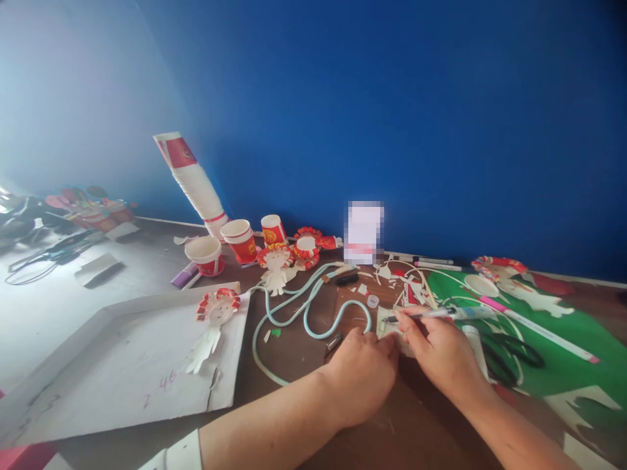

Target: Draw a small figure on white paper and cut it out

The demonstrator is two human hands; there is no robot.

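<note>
My right hand (pixel 441 349) is closed around a pen (pixel 425 315), its tip on a small pale piece of paper (pixel 385 321). At the paper's lower edge, my left hand (pixel 361 375) has curled fingers that pin it to the table; the fingertips are partly hidden. A light blue cord (pixel 316 333) winds over the table just left of that hand. Beside it lies a small metal clip-like piece (pixel 334 342). To the right of my right hand are black-handled scissors (pixel 514 352), partly covered, and a white marker with pink ends (pixel 543 331).
Red-and-white paper cups (pixel 238 240) and a leaning cup stack (pixel 196 186) stand against the blue wall. Paper figures with red frilled rings lie about, one (pixel 218 313) on a white box lid (pixel 122 359). Paper scraps (pixel 411 281) and a green sheet (pixel 578 352) lie right.
</note>
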